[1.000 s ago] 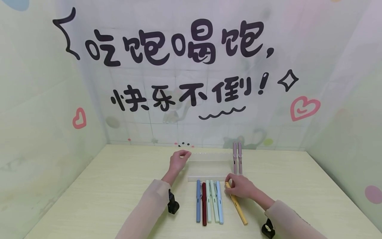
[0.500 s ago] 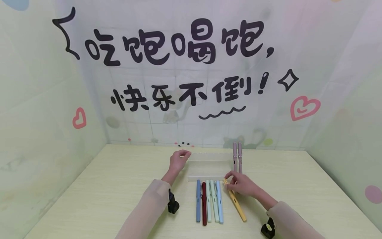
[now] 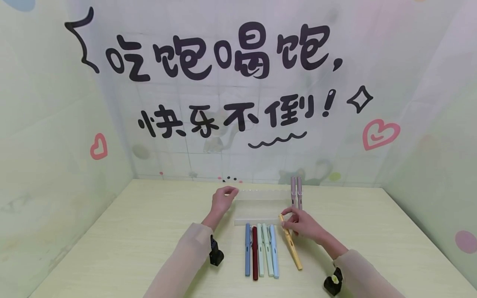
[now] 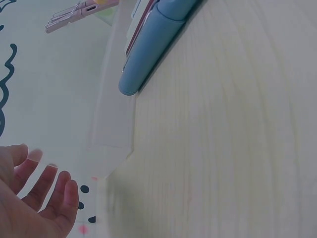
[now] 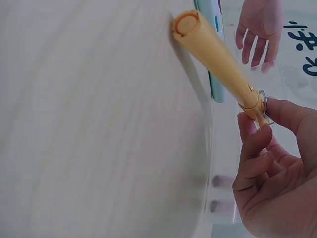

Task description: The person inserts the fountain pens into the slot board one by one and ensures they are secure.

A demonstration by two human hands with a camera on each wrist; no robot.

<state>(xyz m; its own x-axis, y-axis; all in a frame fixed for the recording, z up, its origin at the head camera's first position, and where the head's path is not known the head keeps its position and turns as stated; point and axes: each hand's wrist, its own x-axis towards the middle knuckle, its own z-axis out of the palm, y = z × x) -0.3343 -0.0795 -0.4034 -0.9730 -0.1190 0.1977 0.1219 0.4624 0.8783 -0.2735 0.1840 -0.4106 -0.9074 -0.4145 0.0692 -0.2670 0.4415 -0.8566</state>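
Observation:
My right hand pinches a yellow pen at its capped end, between thumb and fingers. In the right wrist view the yellow pen slants, its rounded barrel end toward the camera and its metal clip by the fingertips. A clear stand with a notched back edge stands at the middle rear of the table. My left hand pinches the stand's left back corner, its thumb and index finger on the transparent edge in the left wrist view. Two purple pens lean side by side at the stand's right end.
In front of the stand lie several pens in a row: a dark blue pen, a dark red pen, two pale green pens and a light blue pen. A printed backdrop rises behind the table.
My right hand has raised the yellow pen's capped end and carried the pen away from me, toward the stand's front strip. The left hand stays on the stand's corner.

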